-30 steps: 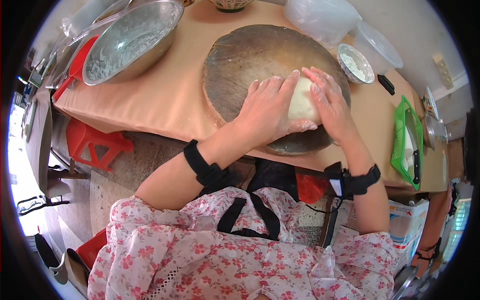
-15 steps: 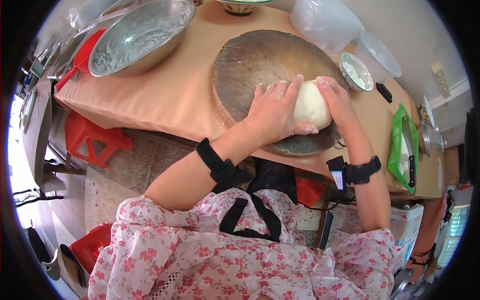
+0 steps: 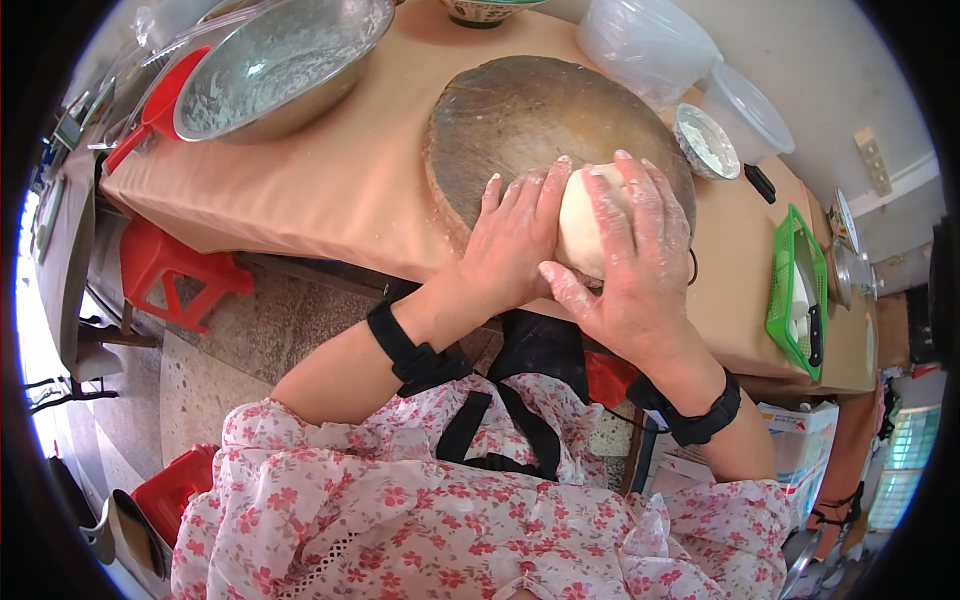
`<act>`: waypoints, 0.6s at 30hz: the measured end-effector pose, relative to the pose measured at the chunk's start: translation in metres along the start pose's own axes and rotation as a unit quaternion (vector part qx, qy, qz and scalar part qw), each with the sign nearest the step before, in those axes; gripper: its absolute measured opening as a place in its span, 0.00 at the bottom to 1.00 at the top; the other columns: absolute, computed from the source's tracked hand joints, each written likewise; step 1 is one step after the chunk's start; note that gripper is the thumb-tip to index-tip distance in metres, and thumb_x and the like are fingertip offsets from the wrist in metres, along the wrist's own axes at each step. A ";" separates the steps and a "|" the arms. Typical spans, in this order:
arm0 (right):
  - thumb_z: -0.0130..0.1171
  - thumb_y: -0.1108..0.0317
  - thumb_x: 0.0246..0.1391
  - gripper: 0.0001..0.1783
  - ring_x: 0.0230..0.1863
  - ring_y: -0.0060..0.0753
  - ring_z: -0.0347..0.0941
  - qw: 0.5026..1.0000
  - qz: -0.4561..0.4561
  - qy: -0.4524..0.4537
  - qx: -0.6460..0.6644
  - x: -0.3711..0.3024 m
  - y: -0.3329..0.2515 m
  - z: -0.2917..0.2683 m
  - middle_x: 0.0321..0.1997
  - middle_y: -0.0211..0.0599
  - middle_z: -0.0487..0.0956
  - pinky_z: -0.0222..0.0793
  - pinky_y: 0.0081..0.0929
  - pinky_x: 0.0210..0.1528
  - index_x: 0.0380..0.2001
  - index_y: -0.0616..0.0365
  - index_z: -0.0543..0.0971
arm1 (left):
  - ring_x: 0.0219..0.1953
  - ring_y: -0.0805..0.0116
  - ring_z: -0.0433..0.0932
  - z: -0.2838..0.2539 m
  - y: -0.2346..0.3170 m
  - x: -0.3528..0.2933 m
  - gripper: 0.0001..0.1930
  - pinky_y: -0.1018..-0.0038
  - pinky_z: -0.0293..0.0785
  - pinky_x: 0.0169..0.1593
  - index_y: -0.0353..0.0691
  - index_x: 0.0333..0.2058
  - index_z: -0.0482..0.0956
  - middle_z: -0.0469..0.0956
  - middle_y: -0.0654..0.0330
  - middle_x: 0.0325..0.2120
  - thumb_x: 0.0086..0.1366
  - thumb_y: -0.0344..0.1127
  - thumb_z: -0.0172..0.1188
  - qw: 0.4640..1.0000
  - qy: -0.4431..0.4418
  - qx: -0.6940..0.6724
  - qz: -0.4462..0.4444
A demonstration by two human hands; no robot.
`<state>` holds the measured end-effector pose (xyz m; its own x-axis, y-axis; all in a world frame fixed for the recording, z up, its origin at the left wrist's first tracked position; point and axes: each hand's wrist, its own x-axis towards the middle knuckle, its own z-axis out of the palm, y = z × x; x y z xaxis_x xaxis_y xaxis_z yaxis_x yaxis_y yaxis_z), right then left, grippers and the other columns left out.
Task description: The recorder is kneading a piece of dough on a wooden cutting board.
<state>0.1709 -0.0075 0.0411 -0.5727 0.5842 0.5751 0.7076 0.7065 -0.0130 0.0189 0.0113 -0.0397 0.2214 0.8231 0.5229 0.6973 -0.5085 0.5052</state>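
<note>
A pale ball of dough (image 3: 580, 222) rests on the near edge of a round wooden board (image 3: 530, 120). My left hand (image 3: 512, 240) presses against its left side, fingers together. My right hand (image 3: 632, 255), dusted with flour, curls over its top and right side. Both hands cup the dough between them. Black bands sit on both wrists.
A big metal bowl (image 3: 280, 65) dusted with flour stands at the table's far left. A small dish of flour (image 3: 706, 145) and clear plastic tubs (image 3: 650, 40) lie beyond the board. A green basket (image 3: 800, 290) holding a knife is at the right. Red stools (image 3: 175, 270) stand under the table.
Both hands have pulled the dough toward me, from the middle right of the board to its near edge, and closed more tightly around it.
</note>
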 end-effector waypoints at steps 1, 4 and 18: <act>0.68 0.49 0.41 0.42 0.61 0.61 0.61 0.999 -0.031 -0.003 -0.025 0.002 -0.002 0.001 0.62 0.54 0.64 0.56 0.56 0.61 0.58 0.59 0.70 | 0.57 0.46 0.67 0.001 -0.002 -0.002 0.51 0.48 0.60 0.59 0.32 0.63 0.55 0.68 0.44 0.54 0.46 0.51 0.70 0.999 0.029 0.011 0.014; 0.66 0.49 0.45 0.38 0.62 0.58 0.62 0.995 -0.058 -0.037 -0.066 0.014 -0.003 0.002 0.63 0.50 0.65 0.59 0.54 0.59 0.57 0.57 0.71 | 0.57 0.47 0.67 -0.001 -0.004 -0.005 0.46 0.49 0.60 0.59 0.30 0.61 0.59 0.67 0.43 0.55 0.48 0.50 0.68 0.998 0.024 0.052 0.025; 0.54 0.51 0.58 0.26 0.53 0.51 0.72 0.975 0.104 -0.141 0.137 0.059 0.090 0.049 0.52 0.51 0.74 0.67 0.38 0.55 0.53 0.60 0.75 | 0.53 0.46 0.70 0.003 0.002 0.019 0.56 0.50 0.60 0.59 0.26 0.61 0.58 0.70 0.40 0.49 0.46 0.67 0.66 0.998 0.035 0.059 -0.007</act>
<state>0.1806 0.1100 0.0338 -0.5471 0.7853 0.2898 0.7058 0.6189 -0.3446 0.0263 0.0269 -0.0304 0.1658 0.8078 0.5657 0.7757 -0.4610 0.4309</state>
